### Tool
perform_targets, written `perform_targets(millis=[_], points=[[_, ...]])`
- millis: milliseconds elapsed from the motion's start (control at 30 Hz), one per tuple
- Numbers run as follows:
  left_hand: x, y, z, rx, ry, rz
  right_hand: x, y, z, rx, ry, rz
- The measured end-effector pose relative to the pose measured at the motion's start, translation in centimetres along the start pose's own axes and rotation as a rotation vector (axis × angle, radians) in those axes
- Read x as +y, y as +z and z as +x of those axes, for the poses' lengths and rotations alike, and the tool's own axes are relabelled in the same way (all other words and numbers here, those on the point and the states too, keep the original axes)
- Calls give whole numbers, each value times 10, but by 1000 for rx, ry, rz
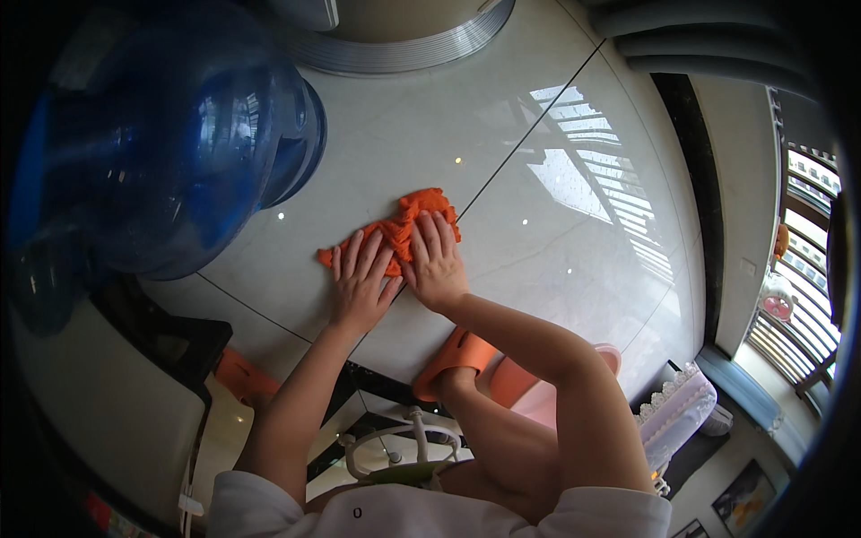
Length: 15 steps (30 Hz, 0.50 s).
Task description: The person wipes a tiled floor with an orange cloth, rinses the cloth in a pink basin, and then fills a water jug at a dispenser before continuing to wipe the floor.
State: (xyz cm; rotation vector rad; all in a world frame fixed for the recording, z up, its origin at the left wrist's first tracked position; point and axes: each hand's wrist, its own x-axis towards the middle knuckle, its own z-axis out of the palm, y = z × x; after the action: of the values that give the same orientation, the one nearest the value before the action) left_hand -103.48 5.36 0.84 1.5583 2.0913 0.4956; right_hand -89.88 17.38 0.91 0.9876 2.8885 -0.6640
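A crumpled orange cloth point(397, 232) lies on the glossy light floor tiles point(511, 255), across a dark joint line. My left hand point(363, 279) presses down on its left part, fingers stretched out and slightly apart. On the right part rests my right hand point(434, 262), holding the cloth against the floor with its fingers extended. The two thumbs are close together near the cloth's lower edge. Both palms hide some of the fabric beneath them.
Left of the hands lies a large blue water bottle point(202, 148). A round appliance base with a ribbed silver rim point(410, 54) stands ahead. Orange slippers point(464, 350) are on my feet, beside a pink plastic object point(538, 400). A white stool frame point(403, 437) is behind me.
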Motion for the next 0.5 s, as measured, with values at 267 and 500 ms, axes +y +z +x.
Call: perform_targets(millis=[267, 500], points=[[4, 11, 50, 478, -385, 37, -15, 0, 89, 113, -82, 34], [15, -2, 167, 270, -161, 142, 74, -30, 158, 276, -2, -123]])
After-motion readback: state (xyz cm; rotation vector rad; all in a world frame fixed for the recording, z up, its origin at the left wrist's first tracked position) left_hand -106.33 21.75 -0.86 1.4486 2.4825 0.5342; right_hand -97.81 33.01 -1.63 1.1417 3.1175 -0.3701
